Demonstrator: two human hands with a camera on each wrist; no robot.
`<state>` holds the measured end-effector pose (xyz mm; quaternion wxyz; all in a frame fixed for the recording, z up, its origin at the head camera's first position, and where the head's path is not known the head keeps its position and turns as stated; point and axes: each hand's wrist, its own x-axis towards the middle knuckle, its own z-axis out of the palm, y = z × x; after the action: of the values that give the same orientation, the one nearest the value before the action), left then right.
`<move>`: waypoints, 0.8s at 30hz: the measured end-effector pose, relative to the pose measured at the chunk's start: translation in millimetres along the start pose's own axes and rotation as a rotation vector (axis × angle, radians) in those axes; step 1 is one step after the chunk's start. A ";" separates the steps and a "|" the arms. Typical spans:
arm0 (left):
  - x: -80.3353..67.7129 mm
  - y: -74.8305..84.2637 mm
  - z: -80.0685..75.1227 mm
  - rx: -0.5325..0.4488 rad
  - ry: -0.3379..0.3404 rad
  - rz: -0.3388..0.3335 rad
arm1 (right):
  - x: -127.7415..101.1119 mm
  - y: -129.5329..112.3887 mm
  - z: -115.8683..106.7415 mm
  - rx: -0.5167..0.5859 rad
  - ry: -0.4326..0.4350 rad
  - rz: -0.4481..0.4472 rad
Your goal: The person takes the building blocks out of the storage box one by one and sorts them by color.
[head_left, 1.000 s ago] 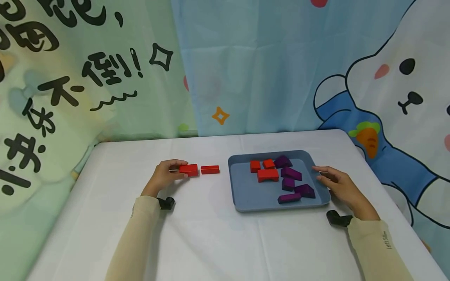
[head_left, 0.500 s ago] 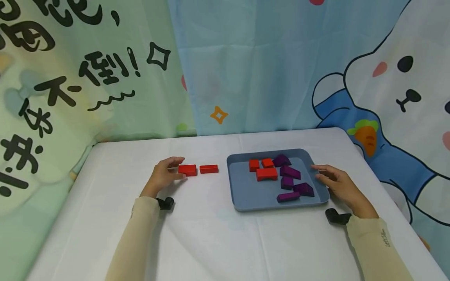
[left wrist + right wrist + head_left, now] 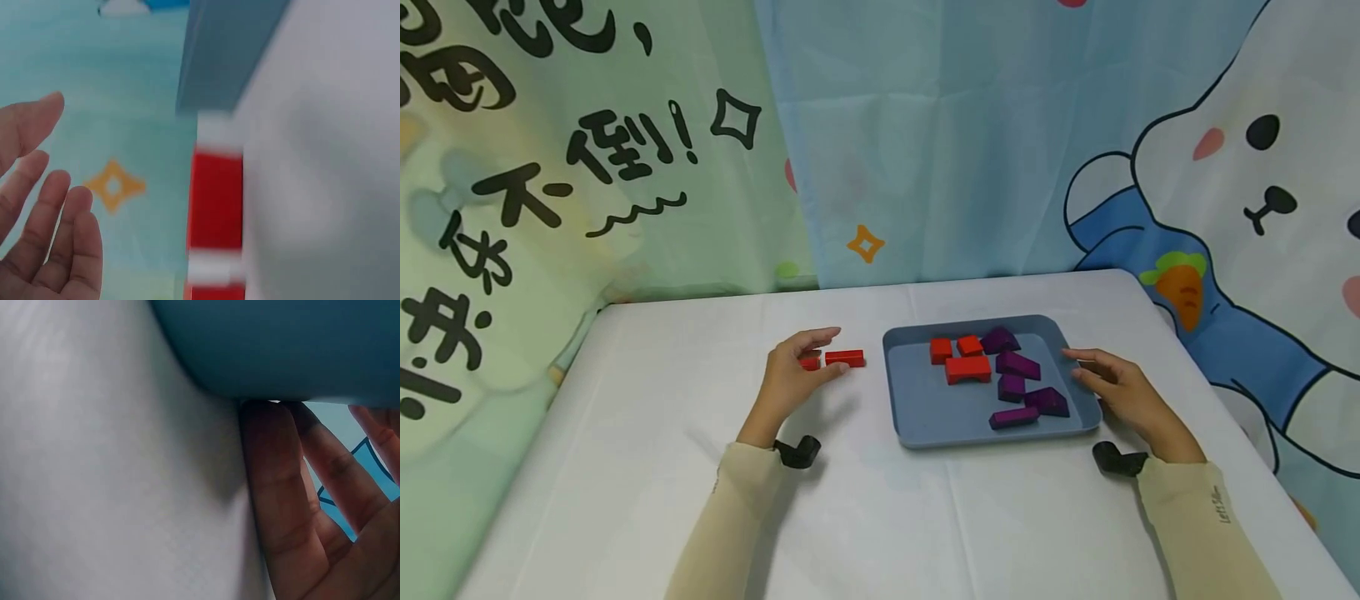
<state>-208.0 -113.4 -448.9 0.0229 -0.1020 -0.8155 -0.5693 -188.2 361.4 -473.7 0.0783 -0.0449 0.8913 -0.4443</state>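
Observation:
My left hand (image 3: 793, 375) hovers over the left of two red blocks, thumb and fingers spread and nothing held. That left block (image 3: 809, 364) is partly hidden behind the hand. Just past the fingertips lies the other, a long red block (image 3: 845, 358). In the left wrist view both show on the cloth, apart from the hand (image 3: 53, 231), with a small gap between them. A blue-grey tray (image 3: 925, 425) stands to the right. At its right side my right hand (image 3: 1127, 404) rests with loosely extended fingers (image 3: 278, 481) touching the tray's edge from outside.
In the tray, a red arch-shaped block (image 3: 967, 370) and two smaller red blocks (image 3: 941, 351) lie left of several purple blocks (image 3: 1018, 365). A white cloth covers the table (image 3: 850, 517). A printed curtain (image 3: 985, 150) hangs behind it.
My left hand has let go of the left red block and moved right and slightly up, towards the long red block. The blocks and right hand stay in place; the view shifts slightly.

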 end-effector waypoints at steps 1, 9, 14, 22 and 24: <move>-0.1 2.4 7.5 -0.037 -0.016 0.000 | 0.0 0.3 0.0 0.000 0.001 -0.001; 6.2 23.0 66.8 -0.250 -0.136 0.032 | 0.3 2.0 0.9 -0.009 0.011 -0.009; 17.4 31.3 104.4 -0.298 -0.174 -0.009 | -0.3 4.2 0.8 -0.017 0.023 -0.016; 27.3 30.6 152.8 -0.238 -0.123 -0.159 | 0.2 7.6 2.5 0.005 0.053 -0.084; 28.5 29.9 158.4 -0.213 -0.093 -0.187 | -0.3 7.2 2.3 0.006 0.059 -0.090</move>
<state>-217.6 48.3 -472.6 -0.0790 -0.0539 -0.7565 -0.6470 -187.6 364.0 -480.8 0.0323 -0.0717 0.8890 -0.4511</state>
